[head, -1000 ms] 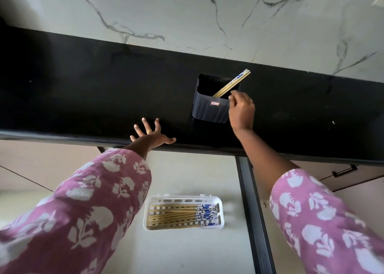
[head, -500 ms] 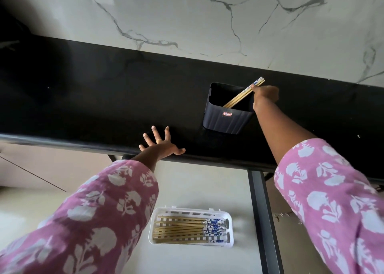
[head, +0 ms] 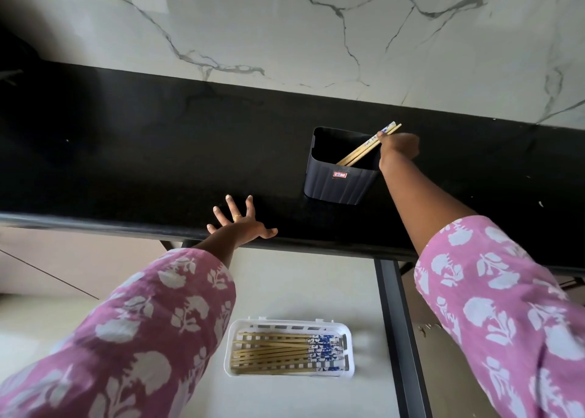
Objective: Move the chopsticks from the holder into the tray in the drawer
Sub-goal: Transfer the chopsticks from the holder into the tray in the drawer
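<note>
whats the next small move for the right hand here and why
Probably lift the chopsticks up and out of the holder. The right hand has its fingers pinched near their patterned top ends, while their lower ends sit inside the holder. The tray in the drawer below already holds a row of chopsticks, so these seem to be the last ones. The left hand rests spread on the counter edge.

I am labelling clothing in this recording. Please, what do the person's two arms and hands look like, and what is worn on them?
Both arms wear loose pink fabric sleeves printed with white flowers and leaves: the left sleeve and the right sleeve. Both sleeves end at the forearm. The left hand has a gold ring on one finger. The right hand shows no ring or watch from this angle.
</note>
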